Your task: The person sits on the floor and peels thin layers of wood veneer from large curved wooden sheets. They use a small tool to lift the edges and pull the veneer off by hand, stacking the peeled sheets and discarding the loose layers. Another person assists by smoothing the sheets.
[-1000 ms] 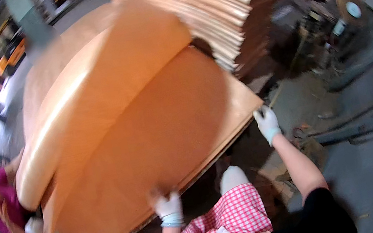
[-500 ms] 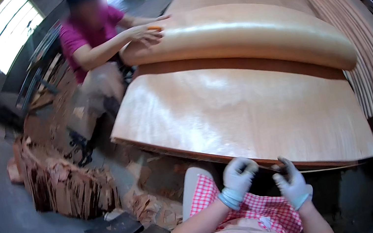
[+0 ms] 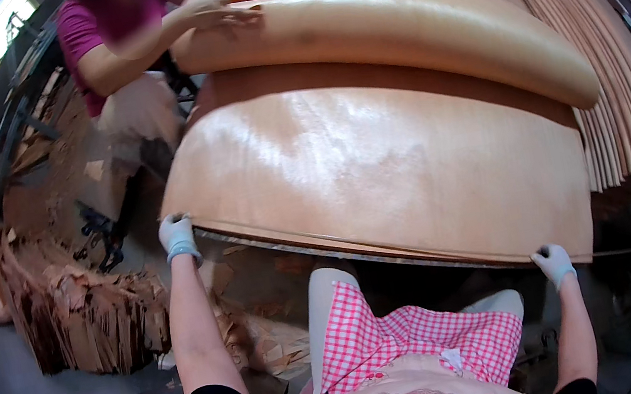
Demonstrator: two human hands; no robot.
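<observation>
A wide, glossy wood veneer sheet (image 3: 377,161) lies on top of a stack in front of me. My left hand (image 3: 177,235), in a pale glove, is closed on its front left corner. Near the right end of the same front edge, my gloved right hand (image 3: 553,263) pinches the sheet. The fingertips of both hands are partly hidden at the edge. Farther back, another sheet is folded over into a long thick roll (image 3: 386,24). A co-worker's hand (image 3: 220,13), with a small orange object at its fingers, rests on the roll's left end.
Several layered wood sheets (image 3: 588,64) stand along the right side. On the floor at left is a pile of torn brown veneer scraps (image 3: 82,310). The co-worker in a magenta shirt (image 3: 125,28) is at the far left. A checked apron (image 3: 415,331) covers my lap.
My hands have spread apart from the middle of the front edge, the left to the sheet's left corner, the right toward its right end. Both now grip the edge. The view has shifted.
</observation>
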